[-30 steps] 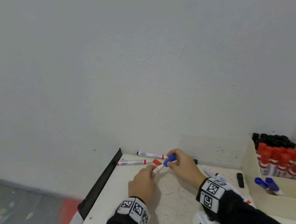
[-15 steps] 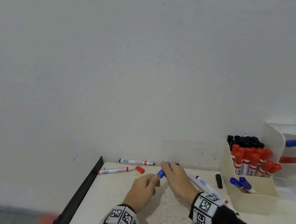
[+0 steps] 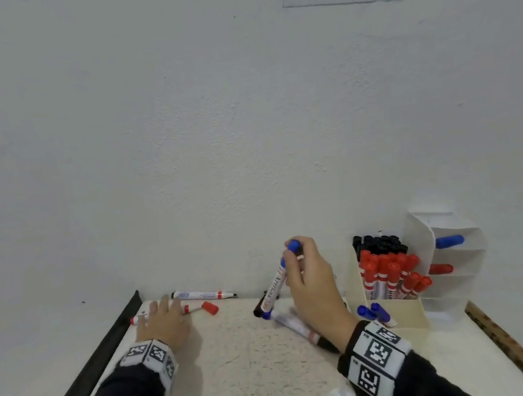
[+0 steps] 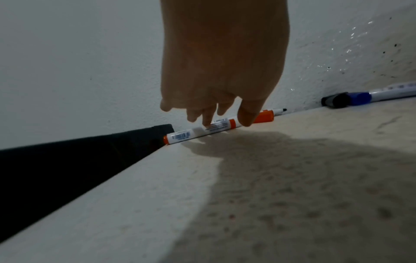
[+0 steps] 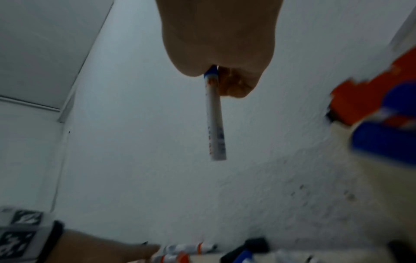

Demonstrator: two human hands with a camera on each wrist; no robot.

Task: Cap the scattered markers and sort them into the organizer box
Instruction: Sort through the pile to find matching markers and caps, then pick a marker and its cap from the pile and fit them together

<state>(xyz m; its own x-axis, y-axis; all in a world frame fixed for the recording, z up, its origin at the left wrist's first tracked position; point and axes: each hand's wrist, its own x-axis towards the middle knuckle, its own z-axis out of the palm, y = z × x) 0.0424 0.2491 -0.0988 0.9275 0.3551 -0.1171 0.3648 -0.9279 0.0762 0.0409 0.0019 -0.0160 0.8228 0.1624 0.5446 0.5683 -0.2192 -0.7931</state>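
Markers lie scattered on the table [image 3: 242, 366] in the head view. The right hand [image 3: 311, 281], raised above the tabletop, curls thumb and fingers round the capped end of a blue marker [image 3: 276, 284] that hangs tilted, barrel pointing down-left. Half a second ago both hands met at this marker low over the table; now they are well apart. The left hand [image 3: 163, 323], fingers extended, rests on a red marker [image 3: 189, 308] near the far-left corner, its loose red cap [image 3: 210, 308] just beside it. The organizer box [image 3: 402, 315] stands right, holding black, red and blue markers in separate compartments.

Left wrist view: fingertips [image 4: 246, 118] press the red marker's [image 4: 202, 131] barrel against the table; nothing is gripped.

Right wrist view: the hand [image 5: 225, 53] pinches the blue marker [image 5: 215, 121] at its top; the organizer is blurred at right.
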